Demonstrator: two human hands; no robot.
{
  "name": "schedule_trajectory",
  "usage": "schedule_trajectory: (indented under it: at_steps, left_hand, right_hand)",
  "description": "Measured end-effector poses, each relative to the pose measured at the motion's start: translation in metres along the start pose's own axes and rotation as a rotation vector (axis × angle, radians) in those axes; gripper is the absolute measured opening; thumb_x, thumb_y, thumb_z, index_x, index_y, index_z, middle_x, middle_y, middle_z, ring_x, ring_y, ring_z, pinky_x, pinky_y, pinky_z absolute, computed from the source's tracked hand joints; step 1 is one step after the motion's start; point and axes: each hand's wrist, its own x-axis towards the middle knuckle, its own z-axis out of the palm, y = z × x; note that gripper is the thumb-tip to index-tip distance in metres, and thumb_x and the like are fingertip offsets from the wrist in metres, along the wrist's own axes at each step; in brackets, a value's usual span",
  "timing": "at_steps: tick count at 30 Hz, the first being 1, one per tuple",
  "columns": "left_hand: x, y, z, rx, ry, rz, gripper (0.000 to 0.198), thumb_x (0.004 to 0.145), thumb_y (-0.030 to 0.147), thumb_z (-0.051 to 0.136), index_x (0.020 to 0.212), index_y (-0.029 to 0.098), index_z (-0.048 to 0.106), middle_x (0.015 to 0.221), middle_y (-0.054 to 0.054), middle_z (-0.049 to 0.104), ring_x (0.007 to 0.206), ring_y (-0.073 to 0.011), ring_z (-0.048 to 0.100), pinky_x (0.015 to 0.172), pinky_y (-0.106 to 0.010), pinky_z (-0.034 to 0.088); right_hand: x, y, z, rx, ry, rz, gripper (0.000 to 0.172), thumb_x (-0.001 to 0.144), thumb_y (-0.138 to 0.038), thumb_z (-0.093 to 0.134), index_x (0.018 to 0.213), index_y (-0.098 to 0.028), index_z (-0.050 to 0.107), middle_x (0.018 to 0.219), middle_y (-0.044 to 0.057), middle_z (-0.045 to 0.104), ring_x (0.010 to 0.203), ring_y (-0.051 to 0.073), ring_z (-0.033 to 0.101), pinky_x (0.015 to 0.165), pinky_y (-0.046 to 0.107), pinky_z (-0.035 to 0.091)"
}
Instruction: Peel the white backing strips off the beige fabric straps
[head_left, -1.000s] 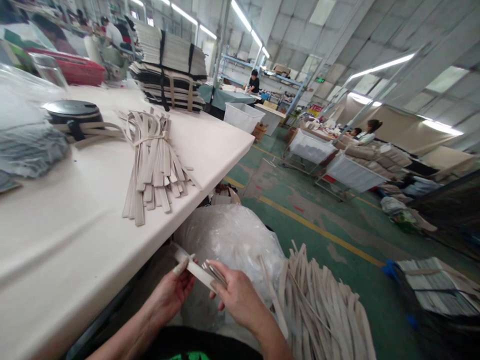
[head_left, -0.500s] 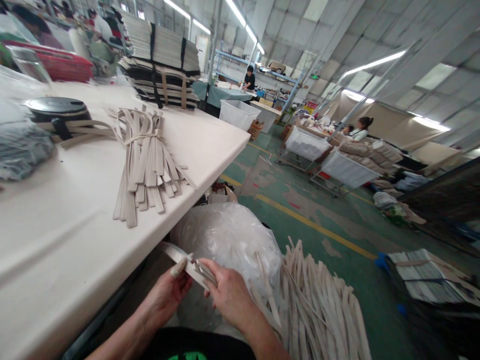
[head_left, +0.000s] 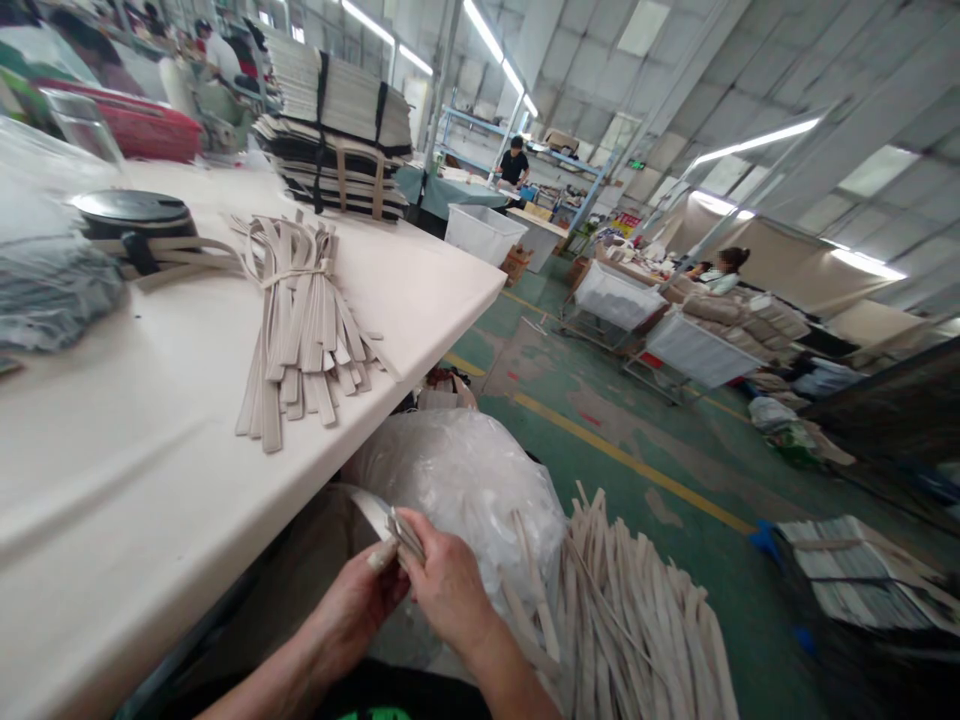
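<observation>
Both hands meet below the table's front edge. My left hand point(head_left: 367, 595) is closed, its thumb and fingers pinching a flat beige strap point(head_left: 369, 508) that curves away toward the table's underside. Strap ends, several in a small stack point(head_left: 406, 534), are gripped in my right hand point(head_left: 450, 585), whose fingers are wrapped round them. Parts of the straps inside the fingers are hidden. On the table point(head_left: 165, 480) lies a tied bundle of similar straps point(head_left: 300, 325). A large heap of long loose straps point(head_left: 645, 620) hangs to the right of my hands.
A clear plastic bag point(head_left: 465, 480) bulges just beyond my hands. Stacked strapped panels point(head_left: 337, 130), a dark round-lidded container point(head_left: 135, 215) and a plastic-wrapped pile point(head_left: 52, 290) stand on the table. White bins point(head_left: 697, 345) line the aisle, and a co-worker point(head_left: 514, 165) stands at a far table.
My left hand has slid right and down along the strap, up against my right hand. The strap now bends in a tighter curve. The whole view has shifted slightly.
</observation>
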Motion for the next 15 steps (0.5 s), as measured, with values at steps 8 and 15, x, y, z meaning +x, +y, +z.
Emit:
schedule_trajectory:
  at_steps: [8,15]
  left_hand:
    - [0.011,0.034,-0.01,-0.009,0.303,0.125,0.013,0.09,0.014,0.062,0.095,0.012,0.074,0.093,-0.01,0.074,0.078,-0.0151,0.069,0.066,-0.021,0.056]
    - [0.001,-0.005,-0.001,0.071,-0.008,-0.012,0.035,0.063,0.038,0.09,0.077,0.011,0.073,0.068,-0.005,0.068,0.061,-0.0144,0.063,0.061,-0.021,0.055]
  right_hand:
    - [-0.016,0.012,-0.006,0.188,-0.066,0.077,0.045,0.091,-0.025,0.054,0.135,-0.033,0.054,0.072,-0.003,0.069,0.052,0.012,0.061,0.055,0.021,0.048]
    - [-0.001,0.012,0.012,0.198,0.085,0.001,0.034,0.092,-0.029,0.056,0.126,-0.029,0.061,0.081,0.0,0.069,0.057,0.013,0.06,0.058,0.023,0.048]
